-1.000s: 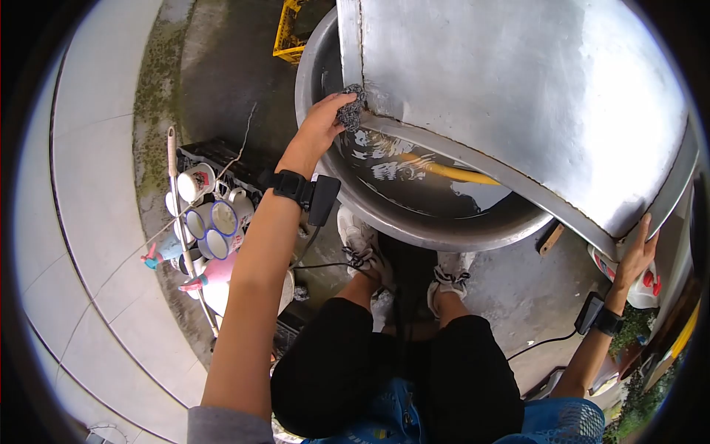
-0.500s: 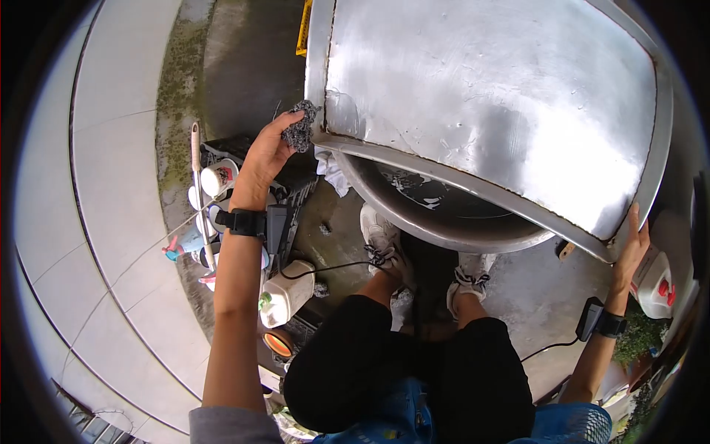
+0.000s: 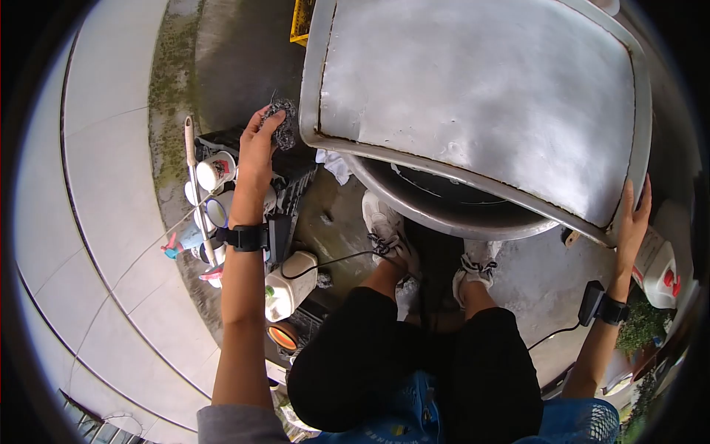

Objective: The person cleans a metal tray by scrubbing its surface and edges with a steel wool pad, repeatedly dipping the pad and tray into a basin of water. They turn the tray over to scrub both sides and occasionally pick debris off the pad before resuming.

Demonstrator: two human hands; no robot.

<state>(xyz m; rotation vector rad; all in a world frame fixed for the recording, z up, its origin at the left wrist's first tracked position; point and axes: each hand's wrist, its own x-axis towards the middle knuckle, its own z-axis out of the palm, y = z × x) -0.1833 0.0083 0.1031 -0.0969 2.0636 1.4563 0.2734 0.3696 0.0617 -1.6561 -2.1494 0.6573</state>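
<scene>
A wad of steel wool (image 3: 283,126) is pinched in my left hand (image 3: 257,152), just off the left edge of a large metal tray (image 3: 473,96). My right hand (image 3: 634,218) grips the tray's rim at its near right corner, with fingers along the outer edge. Dark residue lines the tray's inner seam. The tray rests tilted over a big round metal basin (image 3: 444,214), hiding most of it; dark liquid shows inside. A white cloth (image 3: 336,166) lies by the basin's left side.
On the left stand a white tub (image 3: 216,172), a long-handled tool (image 3: 191,148) and a beige plastic jug (image 3: 294,285). A white container with a red cap (image 3: 657,270) is at the right. A yellow crate (image 3: 302,22) shows at the top. My shoes (image 3: 384,222) are near the basin.
My left hand has drawn the steel wool left, away from the tray's edge. The tray has shifted slightly up and left in view, with my right hand still on its corner.
</scene>
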